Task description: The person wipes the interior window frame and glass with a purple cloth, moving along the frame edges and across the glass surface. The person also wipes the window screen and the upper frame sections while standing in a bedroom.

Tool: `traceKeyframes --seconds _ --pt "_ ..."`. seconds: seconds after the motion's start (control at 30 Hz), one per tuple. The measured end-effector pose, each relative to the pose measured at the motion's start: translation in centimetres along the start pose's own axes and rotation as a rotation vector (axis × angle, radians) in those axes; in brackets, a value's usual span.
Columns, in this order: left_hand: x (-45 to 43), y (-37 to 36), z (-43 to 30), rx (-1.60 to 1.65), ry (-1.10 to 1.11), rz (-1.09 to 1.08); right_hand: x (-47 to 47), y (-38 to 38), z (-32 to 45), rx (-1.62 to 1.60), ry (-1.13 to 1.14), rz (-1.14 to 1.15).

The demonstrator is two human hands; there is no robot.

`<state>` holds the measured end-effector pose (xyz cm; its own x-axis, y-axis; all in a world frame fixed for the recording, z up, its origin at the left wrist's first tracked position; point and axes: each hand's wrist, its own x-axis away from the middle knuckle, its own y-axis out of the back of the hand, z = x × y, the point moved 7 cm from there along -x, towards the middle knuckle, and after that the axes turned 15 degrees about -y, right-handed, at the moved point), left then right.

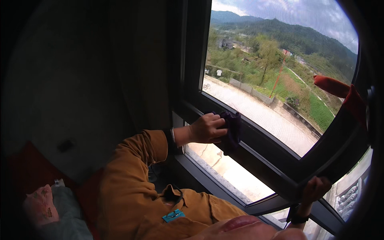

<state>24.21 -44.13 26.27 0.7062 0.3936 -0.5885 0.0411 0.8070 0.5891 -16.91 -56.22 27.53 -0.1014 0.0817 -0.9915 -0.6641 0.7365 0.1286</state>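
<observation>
My left hand (207, 128) has a bunched dark purple cloth (232, 130) in its fingers. The cloth lies against the lower rail of a dark window frame (264, 150), with part of it draped down over the rail. At the frame's lower right corner, my right hand (316, 186) is curled around the dark edge; its fingertips are in shadow. Above the rail is a large meshed window pane (270, 69). A narrow lower opening (222, 168) shows bright ground outside.
A red fabric piece (333, 87) sticks out at the right frame side. To the lower left, pink patterned cloth (42, 205) and grey-green cloth (67, 207) rest by red fabric (33, 168). The window sill (207, 180) runs diagonally below. A teal clip (173, 215) is on my mustard jacket.
</observation>
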Motion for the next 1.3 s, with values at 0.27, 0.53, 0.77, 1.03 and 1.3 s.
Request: traceKeyframes --seconds 0.27,0.53,0.77,1.03,1.3 --pt "-9.7 21.8 28.2 -0.490 0.381 -0.578 0.8 -0.8 -0.5 0.041 -0.029 -0.044" --pt "-23.2 18.2 24.4 -0.565 0.174 -0.398 0.1 -0.3 0.6 -0.008 0.008 0.002" --pt "-20.0 6.2 6.8 -0.370 -0.191 -0.375 0.0 -0.3 0.8 0.025 0.017 -0.017" --pt "-7.2 -1.2 -5.3 -0.086 -0.275 -0.107 -1.2 0.4 1.5 0.026 0.056 -0.003" --pt "-5.0 15.9 16.9 -0.661 0.054 -0.479 -1.0 0.4 1.2 0.043 0.069 -0.015"
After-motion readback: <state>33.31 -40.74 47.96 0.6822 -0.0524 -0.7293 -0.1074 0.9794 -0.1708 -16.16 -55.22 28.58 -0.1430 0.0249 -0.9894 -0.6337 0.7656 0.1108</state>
